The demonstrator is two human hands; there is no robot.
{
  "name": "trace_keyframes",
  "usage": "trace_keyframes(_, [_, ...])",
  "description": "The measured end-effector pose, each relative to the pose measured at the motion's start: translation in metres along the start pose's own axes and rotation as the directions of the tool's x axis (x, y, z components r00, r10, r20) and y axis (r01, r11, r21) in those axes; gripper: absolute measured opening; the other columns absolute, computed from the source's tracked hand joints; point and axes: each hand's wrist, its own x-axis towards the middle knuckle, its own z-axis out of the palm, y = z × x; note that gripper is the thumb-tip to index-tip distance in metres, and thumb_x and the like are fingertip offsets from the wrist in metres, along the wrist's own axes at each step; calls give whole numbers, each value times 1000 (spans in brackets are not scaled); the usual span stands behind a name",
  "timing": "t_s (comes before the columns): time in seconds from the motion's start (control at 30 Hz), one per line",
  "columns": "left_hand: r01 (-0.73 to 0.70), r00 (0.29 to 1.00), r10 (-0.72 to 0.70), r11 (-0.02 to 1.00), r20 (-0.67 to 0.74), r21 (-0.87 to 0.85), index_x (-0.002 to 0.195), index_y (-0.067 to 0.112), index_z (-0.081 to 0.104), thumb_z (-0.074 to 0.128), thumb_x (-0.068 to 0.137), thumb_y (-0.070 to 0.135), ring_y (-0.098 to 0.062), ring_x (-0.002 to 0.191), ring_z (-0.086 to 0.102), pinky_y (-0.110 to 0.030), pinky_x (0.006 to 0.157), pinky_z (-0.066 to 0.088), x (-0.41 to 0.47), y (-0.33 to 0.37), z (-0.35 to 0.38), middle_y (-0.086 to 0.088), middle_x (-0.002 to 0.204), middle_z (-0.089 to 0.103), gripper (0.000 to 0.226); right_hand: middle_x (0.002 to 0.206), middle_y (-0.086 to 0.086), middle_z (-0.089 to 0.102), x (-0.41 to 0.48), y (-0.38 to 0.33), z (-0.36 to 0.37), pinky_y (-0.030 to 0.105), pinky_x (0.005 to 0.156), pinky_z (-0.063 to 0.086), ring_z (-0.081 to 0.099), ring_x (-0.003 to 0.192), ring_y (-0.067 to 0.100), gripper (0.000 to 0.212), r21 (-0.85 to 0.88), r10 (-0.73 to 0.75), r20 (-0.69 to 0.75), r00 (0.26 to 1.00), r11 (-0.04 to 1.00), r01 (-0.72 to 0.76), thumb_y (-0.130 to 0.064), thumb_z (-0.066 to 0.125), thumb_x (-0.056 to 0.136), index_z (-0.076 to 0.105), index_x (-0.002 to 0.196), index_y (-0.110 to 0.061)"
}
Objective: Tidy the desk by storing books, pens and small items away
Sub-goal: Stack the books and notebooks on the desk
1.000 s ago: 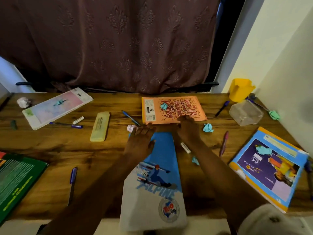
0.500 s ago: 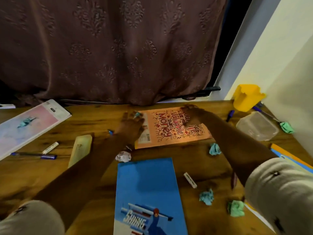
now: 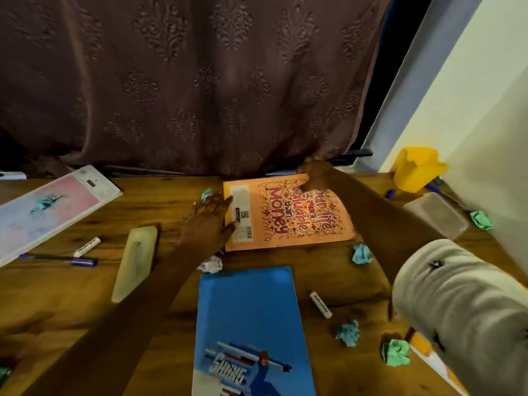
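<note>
An orange notebook (image 3: 288,215) with red lettering lies at the back middle of the wooden desk (image 3: 71,315). My left hand (image 3: 210,221) holds its left edge, thumb on the cover. My right hand (image 3: 314,175) grips its far top edge. A blue notebook (image 3: 251,324) with a skier picture lies nearer to me. A pink-and-white book (image 3: 48,210) lies at the far left. A purple pen (image 3: 60,260) and a white marker (image 3: 87,247) lie beside it.
A yellow pencil case (image 3: 135,264) lies left of my arm. A yellow cup (image 3: 415,168) and a clear plastic box (image 3: 437,215) stand at the right by the wall. Several crumpled paper balls (image 3: 361,254) and a second white marker (image 3: 320,304) lie scattered. A brown curtain hangs behind.
Both hands left the blue notebook and reached forward onto the orange notebook, which has turned and now sits gripped at its left and far edges. The camera has leaned forward.
</note>
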Motion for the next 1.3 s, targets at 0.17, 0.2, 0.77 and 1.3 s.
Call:
trace_keyframes(0.17, [-26, 964, -193, 611, -180, -792, 137, 31, 41, 49, 97, 34, -11, 110, 58, -33, 86, 54, -17, 18, -11, 9, 127, 54, 42, 106, 5, 63, -60, -24, -51, 39, 92, 39, 57, 103, 25, 35, 9, -139, -97, 986, 990, 140, -29, 67, 84, 54, 113, -14])
trace_keyframes(0.2, [-65, 933, -278, 498, -230, -865, 130, 32, 49, 45, 98, 34, -7, 105, 60, -26, 82, 54, -24, 24, -19, 12, 118, 59, 32, 102, 1, 62, -79, -29, -61, 39, 93, 38, 57, 101, 23, 32, -9, -175, -134, 975, 985, 175, -28, 66, 84, 54, 111, -14])
trace_keyframes(0.77, [152, 988, -48, 337, 144, -929, 113, 16, 61, 50, 97, 16, -16, 101, 61, -17, 81, 49, -135, 91, -56, 5, 103, 67, 20, 85, 7, 64, -312, -89, -102, 17, 115, 16, 50, 84, 0, 20, -27, -364, -760, 538, 845, 535, -8, 60, 82, 51, 87, -24])
trace_keyframes(1.3, [138, 989, 40, -602, 143, -787, 125, 5, 54, 62, 82, 46, -22, 78, 68, -36, 69, 56, -214, 40, -46, -13, 94, 70, 60, 91, -35, 57, -345, -112, -156, 63, 105, 30, 55, 90, -11, 11, 113, -260, -847, 463, 764, 635, -18, 61, 85, 59, 96, -15])
